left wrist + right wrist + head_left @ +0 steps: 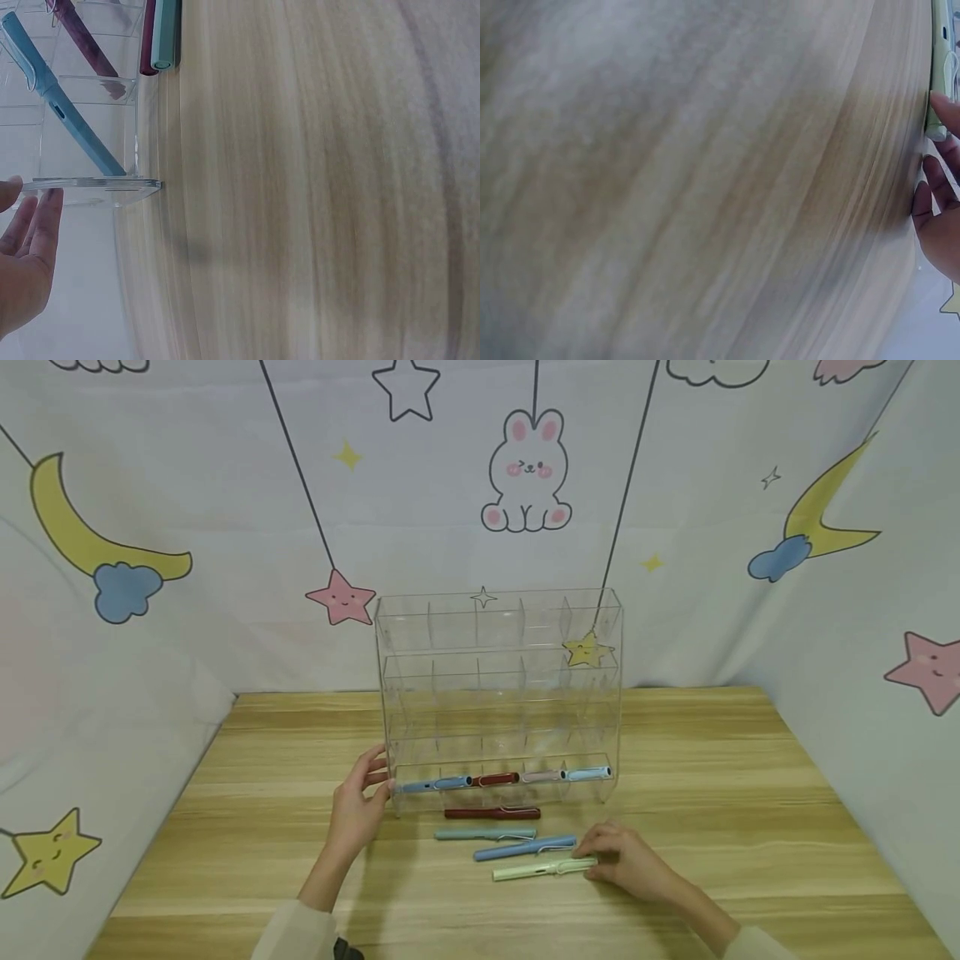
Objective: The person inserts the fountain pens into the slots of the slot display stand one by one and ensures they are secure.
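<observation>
Open room inside the left edge of the table [225, 860]. Then, pinching the clear rack [498, 693] by its left side with the left hand [358, 810]. Before the rack's front edge, on wood: teal pen [480, 834], dark red pen [491, 814], blue pen [517, 849], pale green pen [528, 871], the last pinched at its right end by the right hand [630, 864]. Room rightward. Too small to read anything on the pens.

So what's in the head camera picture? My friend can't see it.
A right hand pinches one end of a pale green pen; the left hand touches a clear rack. Three other pens lie on the table, and four pens sit along the rack's bottom row.
</observation>
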Motion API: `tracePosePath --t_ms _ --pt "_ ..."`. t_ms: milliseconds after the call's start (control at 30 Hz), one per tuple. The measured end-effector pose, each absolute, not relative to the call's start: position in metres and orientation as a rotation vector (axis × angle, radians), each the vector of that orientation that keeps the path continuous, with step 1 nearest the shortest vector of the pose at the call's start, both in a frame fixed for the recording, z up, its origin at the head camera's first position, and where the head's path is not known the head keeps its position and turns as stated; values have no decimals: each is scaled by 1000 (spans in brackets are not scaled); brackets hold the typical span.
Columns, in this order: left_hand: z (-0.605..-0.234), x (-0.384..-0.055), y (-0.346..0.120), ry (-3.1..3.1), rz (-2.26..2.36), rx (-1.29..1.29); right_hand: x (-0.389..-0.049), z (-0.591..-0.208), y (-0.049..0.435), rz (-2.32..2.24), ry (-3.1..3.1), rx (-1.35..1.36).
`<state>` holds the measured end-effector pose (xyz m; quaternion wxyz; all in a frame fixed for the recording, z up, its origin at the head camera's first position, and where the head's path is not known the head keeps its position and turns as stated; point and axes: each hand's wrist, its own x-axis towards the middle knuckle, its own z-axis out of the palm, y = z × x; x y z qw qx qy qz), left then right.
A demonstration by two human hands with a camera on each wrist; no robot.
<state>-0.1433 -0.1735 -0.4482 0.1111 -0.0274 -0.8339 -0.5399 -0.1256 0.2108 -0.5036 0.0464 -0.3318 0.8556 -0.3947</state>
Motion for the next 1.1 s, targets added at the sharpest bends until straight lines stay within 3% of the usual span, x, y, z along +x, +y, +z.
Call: tracePosePath --t_ms 267,567,1100 --pt "-449 -144 -173 -2449 -1596 -74 -125 -502 213 -1279 2562 -1030" --pt "-447 -143 -173 -2459 -1590 -56 -125 -492 223 -1403 2461 -854" --pt "-445 -143 -173 -2464 -1610 -47 -129 -453 258 -1641 2530 -758"
